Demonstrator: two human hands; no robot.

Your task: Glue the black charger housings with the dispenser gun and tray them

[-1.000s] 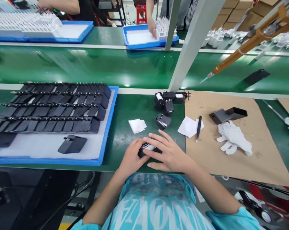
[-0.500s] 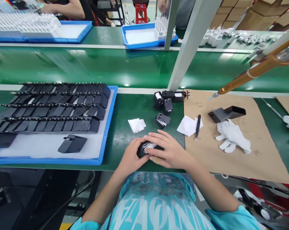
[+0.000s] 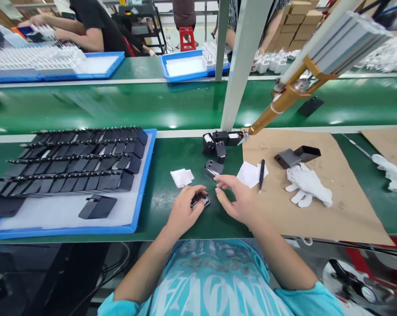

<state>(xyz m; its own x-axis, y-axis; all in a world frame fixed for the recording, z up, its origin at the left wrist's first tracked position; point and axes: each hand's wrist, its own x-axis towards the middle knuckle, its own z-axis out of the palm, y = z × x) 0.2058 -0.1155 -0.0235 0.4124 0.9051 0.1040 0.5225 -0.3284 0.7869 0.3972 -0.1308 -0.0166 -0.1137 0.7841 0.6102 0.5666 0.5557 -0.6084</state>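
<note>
Basically, keep the small black unit (image 3: 202, 200) steady in the left hand (image 3: 187, 205), pinched between thumb and fingers at the green bench (image 3: 159, 199), right of the blue tray (image 3: 142, 188), grip light; right hand (image 3: 234, 198) has fingers apart, nothing visible in it, fingertips by another black unit (image 3: 214, 166), contact unclear, so best not knock that one. Versus earlier: both hands were around the held unit, now right's off it.
</note>
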